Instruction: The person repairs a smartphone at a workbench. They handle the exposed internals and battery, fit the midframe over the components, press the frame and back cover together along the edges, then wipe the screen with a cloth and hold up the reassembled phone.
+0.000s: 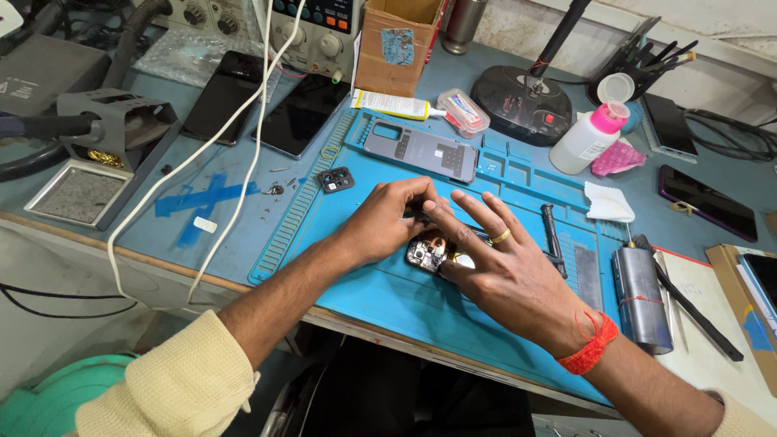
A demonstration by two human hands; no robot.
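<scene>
Blue repair mat (pixel 388 299), both hands on an opened phone (pixel 433 252).
Phone's long axis hidden; it lies mid-mat near the bench's front edge, left hand (pixel 380 220) pinching, right hand (pixel 502 271) splayed flat over it.

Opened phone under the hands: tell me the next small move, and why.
Probably hold the opened phone flat with the right hand while the left hand works at its upper edge. Both hands already cover it on the blue mat, and its circuit end lies exposed, so a slip could shift it. Whether the left fingers hold a tool is unclear.
</scene>
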